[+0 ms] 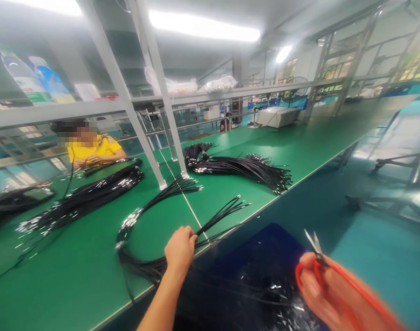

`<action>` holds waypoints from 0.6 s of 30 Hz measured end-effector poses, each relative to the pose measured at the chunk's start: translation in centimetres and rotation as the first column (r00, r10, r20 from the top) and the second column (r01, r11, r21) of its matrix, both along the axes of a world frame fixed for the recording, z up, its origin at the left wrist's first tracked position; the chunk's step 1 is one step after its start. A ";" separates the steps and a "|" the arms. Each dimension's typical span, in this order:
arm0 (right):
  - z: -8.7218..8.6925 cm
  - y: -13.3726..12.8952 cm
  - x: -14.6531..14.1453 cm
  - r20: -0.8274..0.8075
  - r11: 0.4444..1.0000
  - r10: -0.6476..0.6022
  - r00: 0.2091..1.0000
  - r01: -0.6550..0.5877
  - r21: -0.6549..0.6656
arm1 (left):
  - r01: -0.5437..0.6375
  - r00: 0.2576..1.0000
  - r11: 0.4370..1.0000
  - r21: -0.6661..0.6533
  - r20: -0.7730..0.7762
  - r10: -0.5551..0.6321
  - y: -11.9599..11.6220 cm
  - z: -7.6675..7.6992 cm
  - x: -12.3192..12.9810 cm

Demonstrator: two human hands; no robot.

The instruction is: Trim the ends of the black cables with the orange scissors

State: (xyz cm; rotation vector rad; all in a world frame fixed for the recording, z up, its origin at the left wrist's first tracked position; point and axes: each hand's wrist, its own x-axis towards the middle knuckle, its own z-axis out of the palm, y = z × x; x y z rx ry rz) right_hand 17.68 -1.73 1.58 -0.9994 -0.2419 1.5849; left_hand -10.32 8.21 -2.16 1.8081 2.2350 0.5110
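My left hand is closed around a small bunch of black cables, whose tips fan out past the fingers over the table edge. A longer curved bundle of black cables with shiny silvery bands lies on the green table just left of that hand. On the right, my right hand holds red-handled scissors away from the cables. Their blades point up and stand slightly apart. Part of the red handles is blurred.
More black cable bundles lie at the table's back and left. Metal shelf posts rise from the tabletop. Across the table sits a person in yellow. Below the front edge is a dark blue container with shiny scraps.
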 end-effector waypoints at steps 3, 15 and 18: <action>0.8 0.2 -0.6 0.019 0.996 0.069 0.997 -0.070 0.047 | 0.019 1.000 0.999 -0.048 -0.001 -0.019 0.4 -0.2 -1.1; 2.0 0.4 -1.3 0.109 0.999 -0.019 0.994 0.015 0.046 | -0.161 0.986 0.979 0.124 -0.028 0.166 1.5 2.2 -0.6; 1.1 0.2 -1.3 0.126 0.985 0.035 0.991 -0.055 0.161 | -0.108 0.993 0.979 0.172 0.074 0.096 2.1 2.4 -1.3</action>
